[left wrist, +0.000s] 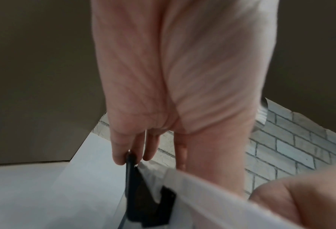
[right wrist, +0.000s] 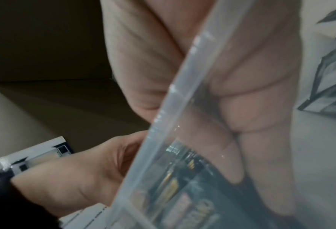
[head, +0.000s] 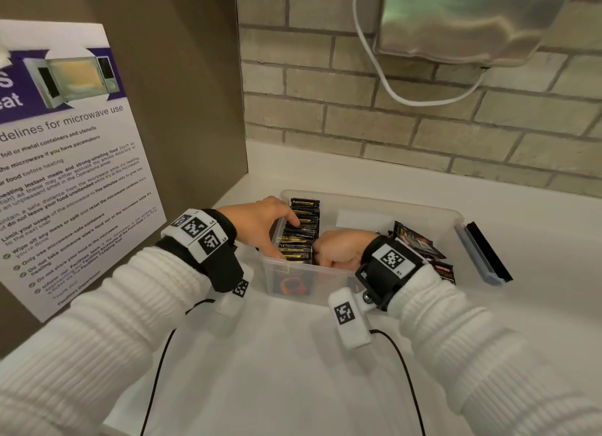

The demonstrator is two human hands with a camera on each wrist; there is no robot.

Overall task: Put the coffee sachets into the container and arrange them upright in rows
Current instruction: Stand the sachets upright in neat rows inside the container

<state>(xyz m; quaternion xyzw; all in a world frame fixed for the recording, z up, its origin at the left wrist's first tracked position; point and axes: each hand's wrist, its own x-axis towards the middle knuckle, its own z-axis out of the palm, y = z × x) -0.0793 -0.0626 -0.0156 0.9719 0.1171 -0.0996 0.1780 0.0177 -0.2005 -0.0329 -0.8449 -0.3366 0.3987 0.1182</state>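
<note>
On the left, the left hand (head: 260, 222) reaches over the clear container's (head: 423, 207) left wall, fingers (head: 291, 219) extended and slightly spread, resting on the top edges of the upright row of sachets (head: 301, 233) packed against that side. In the middle, the right hand (head: 338, 250) sits inside the container hard against the row's right flank; its fingers look curled under, but whether they pinch a sachet cannot be told from here. To the right, loose sachets (head: 420, 243) lie flat and jumbled at the container's right side, on the white worktop (head: 293, 370).

The sachets are probably light, thin and limp, with slick foil skins, so a row slumps unless braced from both sides. They are best pinched by the crimped top edge, several together.
</note>
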